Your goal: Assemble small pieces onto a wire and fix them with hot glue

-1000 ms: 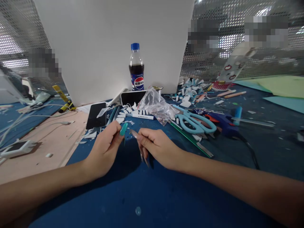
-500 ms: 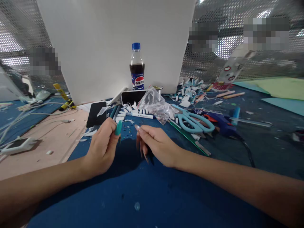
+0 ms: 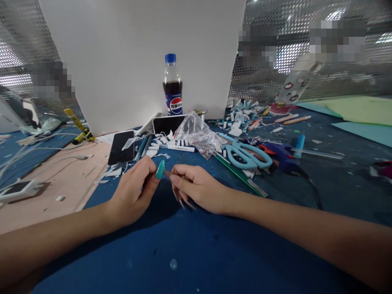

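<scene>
Between the thumb and bent fingers of my left hand is a small, glossy teal oval piece, its tip sticking up. My right hand is closed in a pinch with long nails, its thumb and index tips right at the piece's right edge. Whether those tips grip the teal piece or something tiny is too small to tell. Both hands hover over the dark blue tabletop. Just beyond them lie a white marker, a clear plastic bag and blue-handled scissors.
A cola bottle stands before a white board. A black phone lies at left. To the right are a green-edged ruler, a blue glue gun with a cord, scattered foam scraps and coloured sheets.
My right hand's fingertips have come left to meet the teal piece. The piece has shifted slightly right and tilted in my left hand. The whole view has turned a little.
</scene>
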`<control>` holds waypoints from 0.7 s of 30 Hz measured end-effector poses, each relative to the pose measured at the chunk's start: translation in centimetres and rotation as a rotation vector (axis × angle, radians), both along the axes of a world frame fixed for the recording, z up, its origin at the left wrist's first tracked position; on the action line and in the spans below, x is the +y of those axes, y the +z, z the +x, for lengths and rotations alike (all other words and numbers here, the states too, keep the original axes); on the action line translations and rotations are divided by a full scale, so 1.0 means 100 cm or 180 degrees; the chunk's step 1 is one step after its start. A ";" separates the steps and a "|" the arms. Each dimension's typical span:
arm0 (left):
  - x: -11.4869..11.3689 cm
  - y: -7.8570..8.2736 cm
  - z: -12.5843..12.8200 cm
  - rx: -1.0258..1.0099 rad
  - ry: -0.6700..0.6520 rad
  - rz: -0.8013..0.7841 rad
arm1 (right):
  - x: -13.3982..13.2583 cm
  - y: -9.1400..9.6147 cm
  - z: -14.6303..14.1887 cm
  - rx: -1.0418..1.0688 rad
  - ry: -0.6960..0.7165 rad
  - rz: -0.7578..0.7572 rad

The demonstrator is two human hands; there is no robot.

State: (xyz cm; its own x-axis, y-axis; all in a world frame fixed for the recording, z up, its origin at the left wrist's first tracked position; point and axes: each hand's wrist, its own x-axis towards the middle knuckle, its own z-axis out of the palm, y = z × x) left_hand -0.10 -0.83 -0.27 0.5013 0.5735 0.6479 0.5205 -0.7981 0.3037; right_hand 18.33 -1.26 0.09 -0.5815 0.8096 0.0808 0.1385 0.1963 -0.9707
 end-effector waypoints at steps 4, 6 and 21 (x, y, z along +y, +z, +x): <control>0.002 -0.001 0.000 0.0042 0.0043 -0.0126 | 0.001 0.000 0.000 0.0124 0.0013 0.0063; 0.002 -0.001 0.000 0.0048 0.0044 -0.0135 | 0.001 0.001 0.000 0.0185 0.0016 -0.0006; 0.024 0.003 0.005 -0.3139 0.0514 -0.2493 | 0.007 -0.001 0.000 0.0714 -0.0209 -0.0273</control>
